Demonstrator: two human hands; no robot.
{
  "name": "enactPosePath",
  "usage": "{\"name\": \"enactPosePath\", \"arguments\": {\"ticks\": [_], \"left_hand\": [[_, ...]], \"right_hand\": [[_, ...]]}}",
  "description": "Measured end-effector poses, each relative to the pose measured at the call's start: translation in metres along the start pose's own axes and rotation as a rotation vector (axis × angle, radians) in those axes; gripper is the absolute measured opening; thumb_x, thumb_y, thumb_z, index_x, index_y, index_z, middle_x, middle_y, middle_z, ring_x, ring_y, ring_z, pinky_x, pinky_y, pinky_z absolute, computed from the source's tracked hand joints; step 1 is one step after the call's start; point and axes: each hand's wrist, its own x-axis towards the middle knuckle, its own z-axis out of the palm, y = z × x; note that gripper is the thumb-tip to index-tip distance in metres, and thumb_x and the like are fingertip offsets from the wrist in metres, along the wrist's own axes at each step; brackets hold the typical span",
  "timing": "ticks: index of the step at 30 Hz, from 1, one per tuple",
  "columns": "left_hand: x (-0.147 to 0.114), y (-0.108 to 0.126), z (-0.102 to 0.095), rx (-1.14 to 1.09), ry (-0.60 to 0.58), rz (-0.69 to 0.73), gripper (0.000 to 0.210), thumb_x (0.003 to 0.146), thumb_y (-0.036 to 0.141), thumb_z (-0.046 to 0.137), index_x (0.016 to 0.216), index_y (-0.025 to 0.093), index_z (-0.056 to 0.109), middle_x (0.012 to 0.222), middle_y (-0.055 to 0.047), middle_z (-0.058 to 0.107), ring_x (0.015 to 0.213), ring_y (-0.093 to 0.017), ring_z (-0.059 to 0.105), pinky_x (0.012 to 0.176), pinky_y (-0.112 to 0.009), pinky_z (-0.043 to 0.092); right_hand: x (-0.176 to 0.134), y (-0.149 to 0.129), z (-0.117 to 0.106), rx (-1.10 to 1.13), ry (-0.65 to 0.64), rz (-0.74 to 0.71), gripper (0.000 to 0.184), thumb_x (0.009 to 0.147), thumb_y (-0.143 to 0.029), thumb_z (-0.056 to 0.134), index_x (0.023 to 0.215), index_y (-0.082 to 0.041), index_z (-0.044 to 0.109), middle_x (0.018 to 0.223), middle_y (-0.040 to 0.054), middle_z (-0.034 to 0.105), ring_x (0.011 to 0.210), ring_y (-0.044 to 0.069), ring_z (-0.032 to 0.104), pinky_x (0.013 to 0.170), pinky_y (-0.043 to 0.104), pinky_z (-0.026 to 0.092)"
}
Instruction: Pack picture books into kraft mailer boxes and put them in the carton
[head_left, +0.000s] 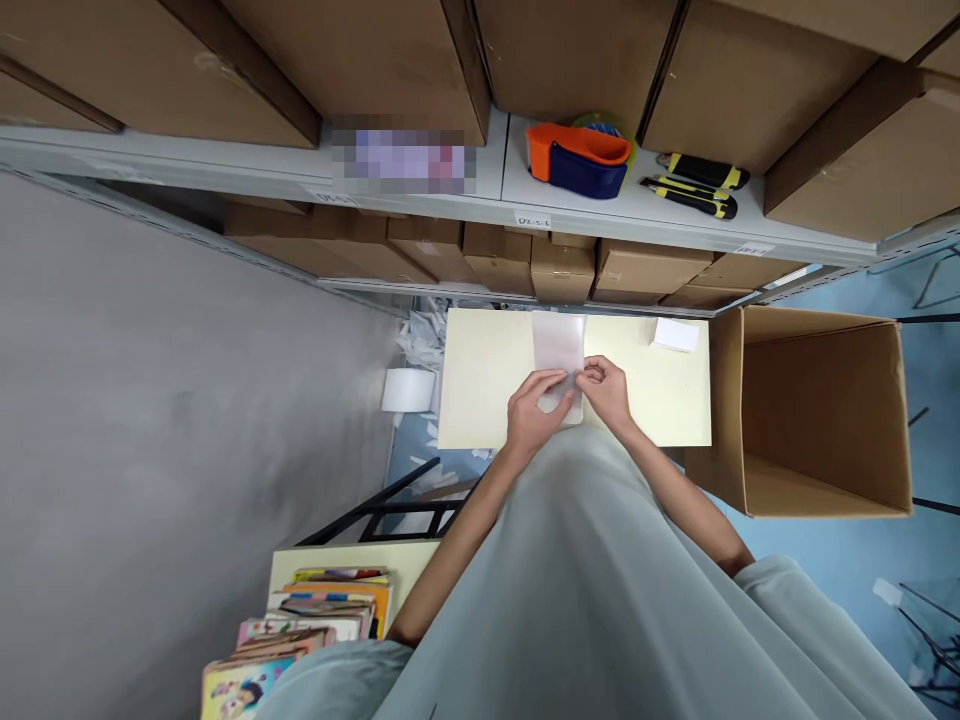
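Observation:
A pale, translucent sheet or flat sleeve (559, 342) lies upright to my view on the cream table (484, 375); I cannot tell whether it is paper or plastic. My left hand (534, 410) rests over its lower left part, fingers stretched out and thumb apart from them. At the right edge of the sheet, my right hand (604, 388) has its fingers curled into a pinch. A small greyish patch shows between the fingertips. Farther right on the tabletop sits a small white box or pad (675, 335).
An open cardboard box (825, 410) stands right of the table. Behind runs a shelf (495, 190) with cartons, an orange and navy tape dispenser (577, 160) and utility knives (694, 185). A white roll (408, 390) is left. Stacked books (322, 620) lie lower left.

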Motion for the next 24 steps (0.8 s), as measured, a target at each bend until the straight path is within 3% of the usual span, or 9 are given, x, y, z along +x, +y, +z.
{"name": "enactPosePath", "arguments": {"ticks": [2, 4, 7, 10, 16, 20, 24], "left_hand": [[0.003, -0.013, -0.009, 0.017, 0.075, -0.056, 0.035, 0.094, 0.047, 0.078, 0.122, 0.025, 0.08, 0.137, -0.014, 0.074, 0.133, -0.031, 0.069, 0.116, -0.049, 0.058], [0.007, -0.031, -0.02, -0.031, 0.155, -0.166, 0.047, 0.092, 0.051, 0.079, 0.129, 0.023, 0.076, 0.145, -0.016, 0.07, 0.133, -0.031, 0.069, 0.112, -0.049, 0.06], [0.012, -0.061, -0.035, -0.235, 0.127, -0.316, 0.055, 0.087, 0.057, 0.082, 0.127, 0.02, 0.074, 0.13, -0.016, 0.077, 0.118, -0.028, 0.075, 0.104, -0.044, 0.063], [0.01, -0.085, -0.05, -0.336, 0.127, -0.375, 0.054, 0.083, 0.056, 0.084, 0.121, 0.018, 0.074, 0.117, -0.014, 0.08, 0.111, -0.026, 0.077, 0.101, -0.041, 0.064], [0.012, -0.137, -0.1, -0.17, 0.196, -0.439, 0.053, 0.083, 0.053, 0.082, 0.122, 0.018, 0.077, 0.115, -0.013, 0.079, 0.084, -0.021, 0.076, 0.079, -0.035, 0.064], [0.037, -0.186, -0.136, -0.082, 0.22, -0.469, 0.043, 0.083, 0.044, 0.081, 0.117, 0.018, 0.079, 0.106, -0.012, 0.079, 0.087, -0.023, 0.076, 0.084, -0.037, 0.064], [0.073, -0.234, -0.153, -0.1, 0.236, -0.534, 0.035, 0.08, 0.03, 0.08, 0.112, 0.017, 0.079, 0.114, -0.014, 0.079, 0.093, -0.025, 0.076, 0.091, -0.04, 0.065]], "right_hand": [[0.006, 0.006, -0.009, 0.022, -0.069, 0.02, 0.032, 0.079, -0.054, 0.078, 0.086, -0.026, 0.064, 0.079, 0.0004, 0.069, 0.076, 0.021, 0.07, 0.076, 0.035, 0.06], [0.008, 0.009, -0.012, 0.039, -0.141, 0.032, 0.032, 0.08, -0.054, 0.078, 0.087, -0.025, 0.065, 0.081, 0.0001, 0.069, 0.077, 0.019, 0.068, 0.078, 0.035, 0.059], [0.009, 0.014, -0.006, 0.057, -0.229, 0.052, 0.032, 0.084, -0.053, 0.077, 0.094, -0.024, 0.07, 0.088, 0.0009, 0.072, 0.084, 0.019, 0.068, 0.084, 0.035, 0.059], [0.013, 0.024, 0.013, 0.038, -0.257, 0.05, 0.033, 0.085, -0.055, 0.077, 0.098, -0.024, 0.073, 0.094, 0.002, 0.074, 0.089, 0.02, 0.069, 0.088, 0.036, 0.06], [0.043, 0.061, 0.084, 0.037, -0.291, 0.181, 0.048, 0.077, -0.063, 0.085, 0.103, -0.024, 0.075, 0.097, 0.0039, 0.076, 0.091, 0.022, 0.072, 0.085, 0.04, 0.063], [0.072, 0.088, 0.143, 0.026, -0.223, 0.263, 0.043, 0.074, -0.051, 0.088, 0.102, -0.025, 0.069, 0.089, 0.0011, 0.075, 0.087, 0.021, 0.072, 0.086, 0.042, 0.065], [0.103, 0.115, 0.197, -0.035, -0.127, 0.334, 0.028, 0.078, -0.037, 0.081, 0.096, -0.026, 0.062, 0.086, -0.0027, 0.072, 0.08, 0.017, 0.07, 0.082, 0.037, 0.066]]}}
